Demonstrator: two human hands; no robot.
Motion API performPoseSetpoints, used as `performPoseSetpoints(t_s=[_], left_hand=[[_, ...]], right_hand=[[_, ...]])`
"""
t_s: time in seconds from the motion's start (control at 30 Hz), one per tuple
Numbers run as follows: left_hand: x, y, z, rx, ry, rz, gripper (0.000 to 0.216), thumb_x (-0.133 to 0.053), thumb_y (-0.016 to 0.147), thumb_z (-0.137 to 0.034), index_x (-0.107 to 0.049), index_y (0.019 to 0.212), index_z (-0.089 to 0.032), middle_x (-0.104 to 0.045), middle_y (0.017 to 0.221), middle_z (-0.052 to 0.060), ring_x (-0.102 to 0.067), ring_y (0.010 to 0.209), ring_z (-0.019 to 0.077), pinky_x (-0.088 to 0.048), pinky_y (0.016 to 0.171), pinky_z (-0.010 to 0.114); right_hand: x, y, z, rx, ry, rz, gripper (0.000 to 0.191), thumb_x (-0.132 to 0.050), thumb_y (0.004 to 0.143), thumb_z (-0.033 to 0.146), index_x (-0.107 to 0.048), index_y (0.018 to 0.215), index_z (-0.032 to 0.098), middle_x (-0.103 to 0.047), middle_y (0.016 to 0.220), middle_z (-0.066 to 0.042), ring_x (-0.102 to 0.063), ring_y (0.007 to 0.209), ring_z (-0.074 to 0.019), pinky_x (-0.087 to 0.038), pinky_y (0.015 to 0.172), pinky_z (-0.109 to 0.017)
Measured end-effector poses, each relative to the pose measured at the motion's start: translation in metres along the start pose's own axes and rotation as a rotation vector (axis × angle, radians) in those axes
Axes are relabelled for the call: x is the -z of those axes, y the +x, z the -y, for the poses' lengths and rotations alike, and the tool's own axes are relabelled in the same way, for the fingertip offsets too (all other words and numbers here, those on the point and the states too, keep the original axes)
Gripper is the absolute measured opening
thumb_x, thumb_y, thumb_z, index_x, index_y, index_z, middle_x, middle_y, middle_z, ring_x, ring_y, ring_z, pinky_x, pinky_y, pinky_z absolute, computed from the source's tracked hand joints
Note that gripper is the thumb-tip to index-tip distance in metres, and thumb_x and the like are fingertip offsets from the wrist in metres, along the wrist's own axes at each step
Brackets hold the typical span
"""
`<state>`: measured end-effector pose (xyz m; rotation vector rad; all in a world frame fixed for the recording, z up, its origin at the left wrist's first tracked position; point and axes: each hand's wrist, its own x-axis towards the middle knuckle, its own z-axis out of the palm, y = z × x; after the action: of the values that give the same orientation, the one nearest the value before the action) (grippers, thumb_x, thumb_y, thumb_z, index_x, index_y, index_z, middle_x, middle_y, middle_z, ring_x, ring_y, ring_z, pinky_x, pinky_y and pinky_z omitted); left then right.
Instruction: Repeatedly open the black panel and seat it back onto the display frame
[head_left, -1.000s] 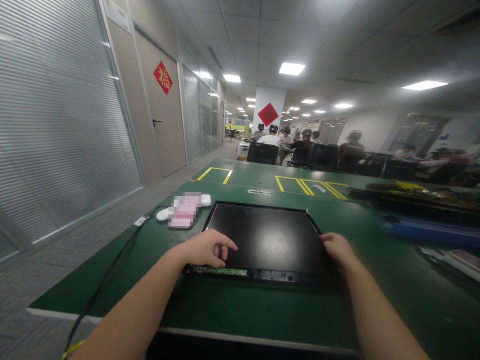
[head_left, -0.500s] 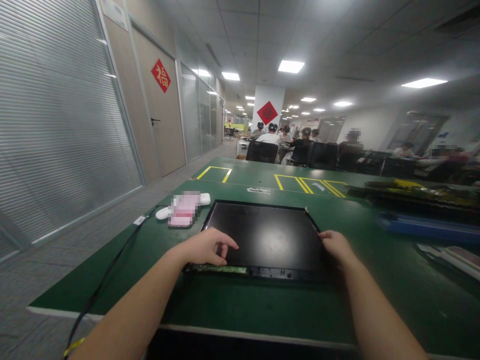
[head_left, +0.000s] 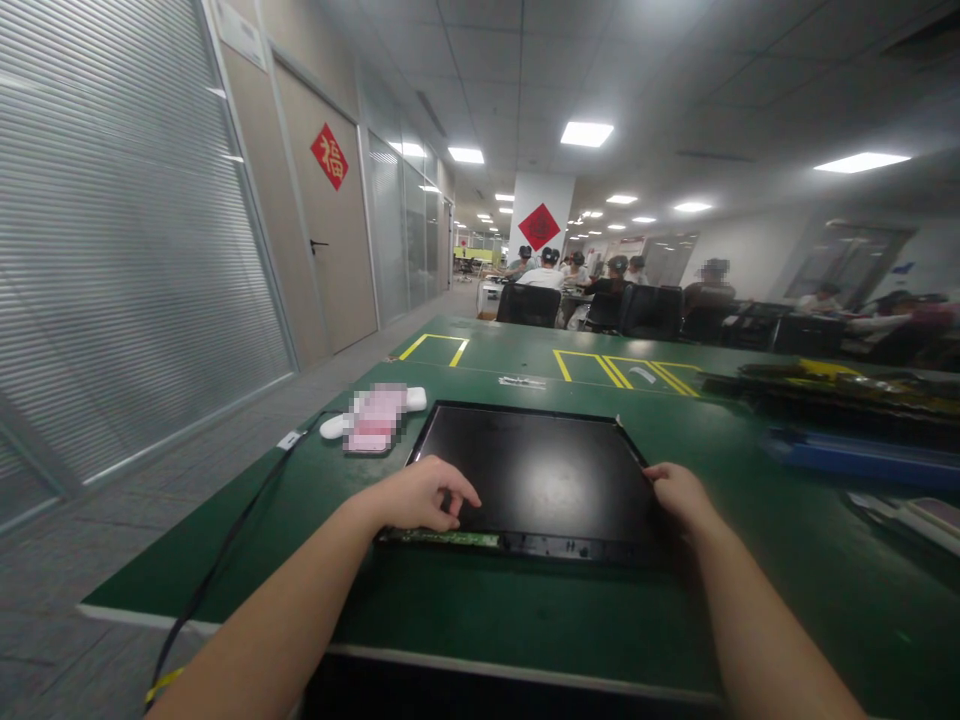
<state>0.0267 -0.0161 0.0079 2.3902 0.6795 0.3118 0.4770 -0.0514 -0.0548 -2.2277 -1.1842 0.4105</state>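
Observation:
A dark LCD screen panel (head_left: 555,470) lies face up in a thin black frame on the green table. A narrow green circuit board (head_left: 457,539) runs along the left part of its near edge. Over the panel's near left corner is my left hand (head_left: 426,493), its index finger stretched out and bent, thumb apart and low by the board. No object shows between those fingertips. My right hand (head_left: 679,497) grips the panel's right edge, thumb on top; its other fingers are mostly hidden.
A pink phone-like object (head_left: 373,428) and a white rounded item (head_left: 332,427) lie left of the panel. A black cable (head_left: 217,570) hangs over the left edge. Blue tray (head_left: 825,455), dark strips (head_left: 817,385) and a flat device (head_left: 934,520) sit right. People sit beyond.
The whole view has shifted slightly, with the scene now a little farther right. Both hands keep about the same places on the panel; the left fingers have moved only slightly.

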Motion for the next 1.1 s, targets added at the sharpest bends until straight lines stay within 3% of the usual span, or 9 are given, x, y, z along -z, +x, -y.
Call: performPoseSetpoints(t_s=[0.23, 0.37, 0.43, 0.53, 0.63, 0.83, 1.1], left_hand=[[0.0, -0.001, 0.001, 0.006, -0.014, 0.012, 0.036, -0.072, 0.069, -0.018, -0.076, 0.104, -0.018, -0.068, 0.076, 0.001, -0.052, 0.057, 0.0097, -0.041, 0.056, 0.02], [0.0, 0.0, 0.003, 0.116, -0.12, -0.023, 0.042, -0.074, 0.072, -0.033, -0.072, 0.109, -0.014, -0.069, 0.078, 0.003, -0.055, 0.058, 0.0111, -0.044, 0.056, 0.022], [0.001, 0.001, 0.007, 0.147, -0.096, -0.151, 0.041, -0.07, 0.077, -0.039, -0.072, 0.108, -0.013, -0.07, 0.081, 0.004, -0.06, 0.065, 0.0142, -0.047, 0.063, 0.025], [0.005, 0.002, 0.017, 0.201, 0.08, -0.414, 0.029, -0.062, 0.082, -0.033, -0.073, 0.102, -0.016, -0.069, 0.096, 0.008, -0.064, 0.082, 0.0191, -0.051, 0.078, 0.031], [0.007, 0.002, 0.03, 0.316, 0.271, -0.52, 0.028, -0.061, 0.08, -0.027, -0.074, 0.103, -0.017, -0.065, 0.112, 0.011, -0.062, 0.102, 0.0256, -0.049, 0.094, 0.037], [0.008, 0.001, 0.043, 0.501, 0.471, -0.518, 0.034, -0.054, 0.083, -0.023, -0.074, 0.11, -0.014, -0.065, 0.115, 0.015, -0.061, 0.11, 0.0289, -0.045, 0.102, 0.038], [0.003, 0.004, 0.052, 0.569, 0.539, -0.432, 0.036, -0.046, 0.084, -0.012, -0.077, 0.103, -0.012, -0.067, 0.116, 0.017, -0.062, 0.111, 0.0282, -0.045, 0.102, 0.036]], right_hand=[[-0.002, 0.001, -0.002, 0.012, 0.005, -0.008, 0.033, -0.056, 0.068, 0.007, -0.075, 0.093, 0.016, -0.074, 0.097, -0.011, -0.069, 0.09, -0.0229, -0.049, 0.078, -0.028], [-0.002, 0.002, -0.003, 0.022, 0.0, -0.024, 0.033, -0.057, 0.067, 0.006, -0.075, 0.093, 0.017, -0.074, 0.098, -0.011, -0.068, 0.091, -0.023, -0.049, 0.078, -0.027], [-0.003, 0.004, -0.005, 0.012, 0.015, -0.014, 0.033, -0.057, 0.068, 0.006, -0.074, 0.094, 0.017, -0.074, 0.098, -0.011, -0.068, 0.091, -0.0227, -0.049, 0.076, -0.027], [-0.005, 0.006, -0.008, 0.011, 0.041, -0.007, 0.03, -0.058, 0.068, 0.008, -0.074, 0.092, 0.018, -0.074, 0.094, -0.01, -0.068, 0.088, -0.0228, -0.049, 0.075, -0.027], [-0.006, 0.006, -0.009, 0.034, 0.055, -0.03, 0.027, -0.061, 0.068, 0.01, -0.075, 0.089, 0.019, -0.074, 0.09, -0.01, -0.068, 0.087, -0.0232, -0.05, 0.074, -0.028], [-0.002, 0.002, -0.002, -0.008, 0.022, -0.02, 0.03, -0.059, 0.067, 0.008, -0.074, 0.092, 0.017, -0.074, 0.095, -0.011, -0.068, 0.088, -0.0238, -0.049, 0.075, -0.029], [-0.002, 0.002, -0.001, -0.015, 0.025, -0.006, 0.032, -0.057, 0.069, 0.007, -0.075, 0.093, 0.017, -0.074, 0.095, -0.011, -0.069, 0.088, -0.0232, -0.05, 0.077, -0.029]])
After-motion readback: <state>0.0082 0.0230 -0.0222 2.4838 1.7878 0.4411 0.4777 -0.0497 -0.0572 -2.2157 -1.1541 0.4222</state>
